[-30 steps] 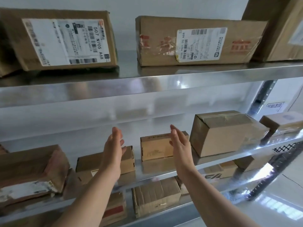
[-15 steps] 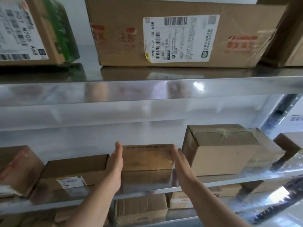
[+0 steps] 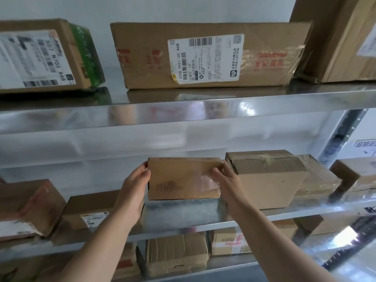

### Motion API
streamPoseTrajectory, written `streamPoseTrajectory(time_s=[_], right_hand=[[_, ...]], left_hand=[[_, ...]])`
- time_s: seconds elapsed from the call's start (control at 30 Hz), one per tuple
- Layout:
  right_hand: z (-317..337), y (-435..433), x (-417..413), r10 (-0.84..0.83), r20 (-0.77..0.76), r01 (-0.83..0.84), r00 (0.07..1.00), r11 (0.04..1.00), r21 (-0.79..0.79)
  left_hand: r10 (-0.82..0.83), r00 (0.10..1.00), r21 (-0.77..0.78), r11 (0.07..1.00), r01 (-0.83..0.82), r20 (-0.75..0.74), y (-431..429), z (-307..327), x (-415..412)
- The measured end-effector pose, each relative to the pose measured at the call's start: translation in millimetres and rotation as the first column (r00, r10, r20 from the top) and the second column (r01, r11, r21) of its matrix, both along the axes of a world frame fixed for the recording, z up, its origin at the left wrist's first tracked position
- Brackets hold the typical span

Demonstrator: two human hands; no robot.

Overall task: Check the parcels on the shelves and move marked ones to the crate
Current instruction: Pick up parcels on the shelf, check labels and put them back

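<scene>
At the upper left of the frame, a labelled parcel [image 3: 40,55] is sitting on the top shelf [image 3: 183,110]. A long parcel [image 3: 203,55] and a tall parcel [image 3: 341,37] are lying further right, and none of them looks handled. At the lower left, a crushed parcel [image 3: 26,208] and a flat labelled parcel [image 3: 91,210] are waiting on the middle shelf [image 3: 183,216].

In the centre, the left hand [image 3: 134,192] is gripping the left end of the small parcel [image 3: 183,178], thumb on its front face. The right hand [image 3: 230,188] is clamping the right end, with fingers curled over the taped corner. The small parcel seems to be lifting just off the middle shelf, beside a taped box [image 3: 268,180]. Its front is showing faint print but no clear mark.

The task appears to be at an early stage: one parcel is being checked, many are remaining, and the crate is out of view.
</scene>
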State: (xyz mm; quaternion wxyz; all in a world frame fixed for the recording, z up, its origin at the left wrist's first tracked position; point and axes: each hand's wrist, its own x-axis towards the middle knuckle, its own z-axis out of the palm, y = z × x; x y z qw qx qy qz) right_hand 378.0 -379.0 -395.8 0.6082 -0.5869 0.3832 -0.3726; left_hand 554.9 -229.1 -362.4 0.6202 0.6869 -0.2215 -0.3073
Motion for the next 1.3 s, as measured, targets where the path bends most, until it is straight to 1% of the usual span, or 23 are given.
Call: streamPoseTrajectory(time_s=[0.1, 0.23, 0.33, 0.4, 0.5, 0.57, 0.73, 0.83, 0.9, 0.93, 1.0, 1.1, 1.17, 1.3], right_hand=[[13.8, 4.8, -4.0, 0.009, 0.036, -0.007, 0.999, 0.999, -0.041], [27.9, 11.2, -6.7, -0.035, 0.013, 0.035, 0.999, 0.998, -0.048], [31.5, 15.4, -6.5, -0.059, 0.020, 0.059, 0.998, 0.998, -0.010], [34.7, 19.8, -7.9, -0.065, 0.031, 0.064, 0.997, 0.997, 0.047], [40.8, 26.2, -13.6, -0.066, -0.005, 0.066, 0.998, 0.993, 0.098], [41.2, 28.6, -16.7, -0.071, 0.023, 0.067, 0.997, 0.988, 0.143], [39.9, 32.5, -20.7, -0.110, 0.102, 0.082, 0.989, 0.966, 0.246], [38.3, 33.8, -23.0, -0.130, 0.098, 0.105, 0.987, 0.969, 0.224], [39.3, 35.7, -25.3, -0.135, 0.075, 0.117, 0.988, 0.972, 0.201], [41.5, 36.9, -26.3, -0.133, 0.069, 0.117, 0.989, 0.973, 0.199], [47.6, 39.4, -27.8, -0.137, 0.069, 0.120, 0.988, 0.970, 0.213], [57.0, 41.9, -28.6, -0.131, 0.103, 0.102, 0.986, 0.963, 0.250], [61.5, 43.0, -27.9, -0.111, 0.099, 0.087, 0.989, 0.971, 0.223], [66.0, 42.4, -26.6, -0.120, 0.078, 0.102, 0.990, 0.974, 0.204]], left_hand=[[0.029, 0.998, -0.036, 0.999, -0.028, 0.053, 12.6, 14.7, -0.1], [-0.001, 0.999, -0.092, 0.996, 0.004, 0.041, 26.0, 34.9, -2.5], [-0.026, 1.000, -0.125, 0.992, 0.024, -0.010, 30.1, 44.5, -5.8], [-0.037, 0.999, -0.144, 0.989, 0.032, -0.035, 31.6, 46.8, -6.7], [-0.046, 0.998, -0.154, 0.987, 0.038, -0.047, 34.6, 46.8, -9.2], [-0.067, 0.997, -0.162, 0.985, 0.059, -0.043, 36.1, 46.4, -10.6], [-0.089, 0.996, -0.202, 0.975, 0.093, 0.026, 37.9, 47.5, -13.3], [-0.083, 0.989, -0.200, 0.974, 0.107, 0.124, 38.5, 48.8, -16.8], [-0.039, 0.984, -0.189, 0.979, 0.073, 0.174, 38.0, 47.6, -15.4], [-0.015, 0.985, -0.183, 0.982, 0.047, 0.171, 37.9, 47.0, -13.8], [0.006, 0.995, -0.159, 0.987, 0.010, 0.098, 37.5, 45.6, -10.6], [0.046, 0.997, -0.112, 0.992, -0.053, -0.065, 36.4, 44.7, -7.4], [0.063, 0.988, -0.103, 0.992, -0.078, -0.143, 36.1, 43.0, -4.3], [0.000, 0.969, -0.113, 0.993, -0.029, -0.247, 39.6, 41.8, -0.9]])
